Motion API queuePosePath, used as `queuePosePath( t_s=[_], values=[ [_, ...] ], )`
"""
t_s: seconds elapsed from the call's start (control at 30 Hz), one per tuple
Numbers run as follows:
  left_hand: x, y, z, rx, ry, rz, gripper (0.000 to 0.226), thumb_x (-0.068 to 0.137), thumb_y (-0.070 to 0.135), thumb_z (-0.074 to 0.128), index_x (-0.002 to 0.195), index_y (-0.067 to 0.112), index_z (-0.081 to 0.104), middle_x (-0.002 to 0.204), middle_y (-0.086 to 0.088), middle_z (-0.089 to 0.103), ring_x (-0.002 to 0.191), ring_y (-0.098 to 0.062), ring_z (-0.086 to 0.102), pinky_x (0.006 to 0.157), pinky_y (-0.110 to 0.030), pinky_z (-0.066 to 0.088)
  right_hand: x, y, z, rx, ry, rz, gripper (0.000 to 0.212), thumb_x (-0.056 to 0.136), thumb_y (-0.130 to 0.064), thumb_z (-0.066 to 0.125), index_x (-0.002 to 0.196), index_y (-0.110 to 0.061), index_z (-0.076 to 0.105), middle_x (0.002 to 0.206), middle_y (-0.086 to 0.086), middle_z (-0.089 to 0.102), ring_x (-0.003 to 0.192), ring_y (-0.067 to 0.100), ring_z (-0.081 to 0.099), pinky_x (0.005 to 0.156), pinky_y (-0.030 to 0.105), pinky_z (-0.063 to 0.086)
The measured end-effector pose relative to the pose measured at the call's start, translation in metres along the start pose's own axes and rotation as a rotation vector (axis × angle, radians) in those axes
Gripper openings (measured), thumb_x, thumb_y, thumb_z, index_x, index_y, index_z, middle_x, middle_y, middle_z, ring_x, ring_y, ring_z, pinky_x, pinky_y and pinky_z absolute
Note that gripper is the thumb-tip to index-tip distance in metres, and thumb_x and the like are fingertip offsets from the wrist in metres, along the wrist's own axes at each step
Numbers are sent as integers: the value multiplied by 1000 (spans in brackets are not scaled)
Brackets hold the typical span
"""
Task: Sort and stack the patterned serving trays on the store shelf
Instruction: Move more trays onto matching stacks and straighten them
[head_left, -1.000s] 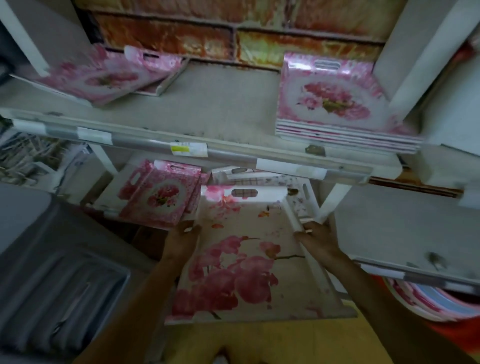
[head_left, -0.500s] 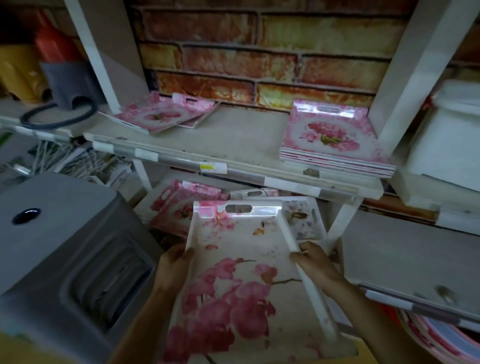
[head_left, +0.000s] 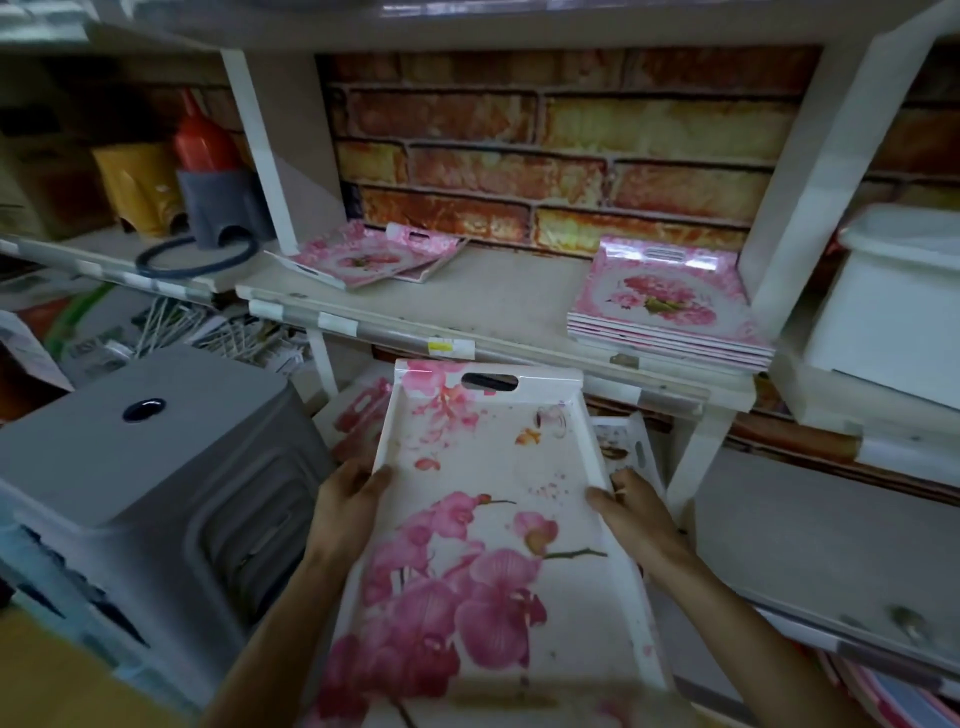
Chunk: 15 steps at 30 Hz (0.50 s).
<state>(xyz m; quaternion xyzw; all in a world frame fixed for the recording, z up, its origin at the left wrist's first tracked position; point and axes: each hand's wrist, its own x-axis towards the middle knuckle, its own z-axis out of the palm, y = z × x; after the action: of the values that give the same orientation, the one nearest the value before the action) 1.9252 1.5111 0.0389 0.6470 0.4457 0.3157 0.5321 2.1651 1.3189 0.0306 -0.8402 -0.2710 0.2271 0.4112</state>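
Open passage for you: the bare middle of the shelf board, between the loose pink trays at back left and the stack of pink floral trays at right. Obstacles: white uprights either side; shelf front rail just above the orchid tray far edge; grey plastic stool crowding your left hand.

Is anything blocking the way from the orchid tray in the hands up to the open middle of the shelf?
The shelf's front edge sits just above the orchid tray's far end; lift over it. The middle shelf surface beyond is bare.
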Motion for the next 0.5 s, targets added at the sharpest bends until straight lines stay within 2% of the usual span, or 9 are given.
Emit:
queuePosePath(
  t_s=[0.07,0.17,0.23,0.37,0.5],
  values=[
    [-2,6,-1,-6,2,30,18,96,27,57,103,14,66,95,-6,73,80,-22,73,69,-38,60,-1,-5,-4,20,18,-22,17,92,-29,58,87,-16,48,84,2,59,73,17,61,59,29,44],
    [-7,17,2,-53,-4,72,16,97,22,55,104,12,65,92,-4,72,65,-8,71,49,-16,52,-3,-10,-12,31,43,-37,21,92,-32,58,96,-12,53,89,4,64,77,18,65,61,30,49],
    [-10,23,6,-73,-11,94,14,97,19,54,104,11,63,89,-1,71,61,-1,69,45,-11,48,-5,-13,-18,28,50,-53,21,92,-33,57,93,-12,53,87,3,64,74,16,65,57,28,47],
    [-7,35,14,-97,-11,144,16,97,16,55,107,13,66,90,6,72,72,-5,72,51,-11,51,-9,-19,-33,32,132,-106,25,94,-29,56,77,-16,42,74,-2,50,64,12,53,54,25,35],
    [4,45,23,-91,-16,176,21,96,18,56,115,19,66,93,8,72,78,-1,71,60,-13,54,-4,-25,-47,70,194,-139,26,93,-29,58,77,-15,42,74,0,50,64,15,52,55,26,37]
  ],
)
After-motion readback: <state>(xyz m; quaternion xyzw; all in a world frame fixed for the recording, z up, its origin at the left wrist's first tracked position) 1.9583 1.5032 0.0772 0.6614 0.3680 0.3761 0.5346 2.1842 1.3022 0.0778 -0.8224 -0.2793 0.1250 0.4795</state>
